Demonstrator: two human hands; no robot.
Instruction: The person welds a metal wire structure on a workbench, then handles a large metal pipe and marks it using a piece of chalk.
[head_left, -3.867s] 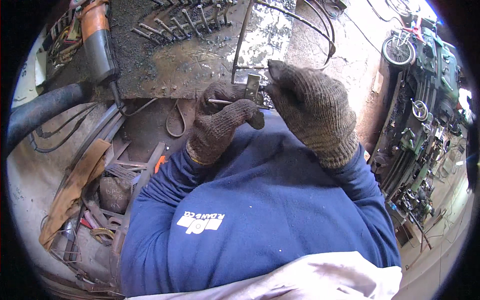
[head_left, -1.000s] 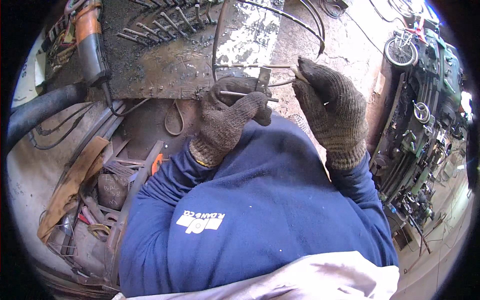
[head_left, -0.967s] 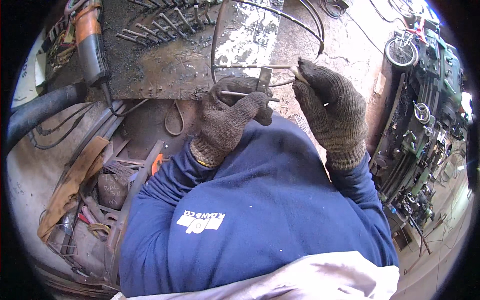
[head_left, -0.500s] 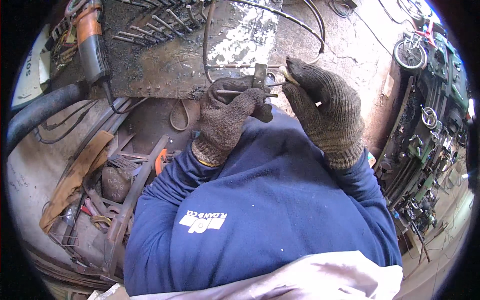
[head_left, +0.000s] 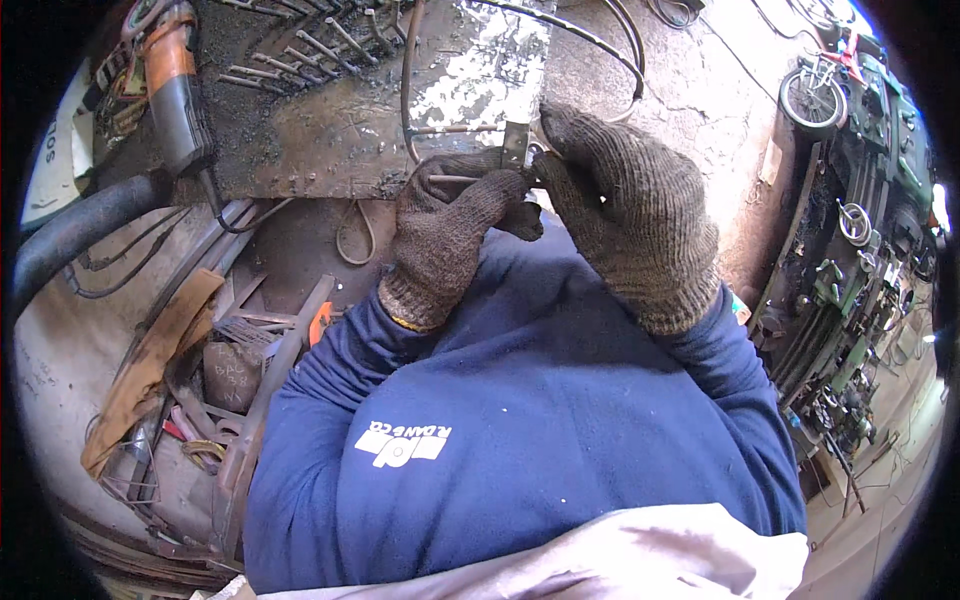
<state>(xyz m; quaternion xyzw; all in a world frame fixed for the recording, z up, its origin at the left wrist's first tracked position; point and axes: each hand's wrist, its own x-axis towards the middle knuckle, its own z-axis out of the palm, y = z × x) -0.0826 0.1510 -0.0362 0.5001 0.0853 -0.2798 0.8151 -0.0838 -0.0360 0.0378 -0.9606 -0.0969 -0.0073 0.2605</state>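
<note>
My left hand (head_left: pixel 440 235), in a dark knit glove, is closed around a small flat strip of bare metal (head_left: pixel 514 143) that stands up past the fingers. A thin metal rod (head_left: pixel 450 179) lies crosswise in the same grip. My right hand (head_left: pixel 640 210), gloved alike, has thumb and fingers bent in a pinch right beside the strip. What sits between those fingertips is hidden by the glove. Both hands are in front of my chest, at the near edge of a dirty metal-topped table (head_left: pixel 330 150).
An angle grinder (head_left: pixel 178 100) lies at the table's left. Several short metal rods (head_left: pixel 320 55) stick up behind. A bent rod frame (head_left: pixel 407 90) rises beyond my hands. A metal frame (head_left: pixel 275 375) stands lower left, a bicycle (head_left: pixel 813 98) and machinery (head_left: pixel 850 290) at right.
My right hand has moved left, up against the metal strip. The pale-ended piece with a thin shaft at its fingertips is now out of sight. My left hand keeps its hold.
</note>
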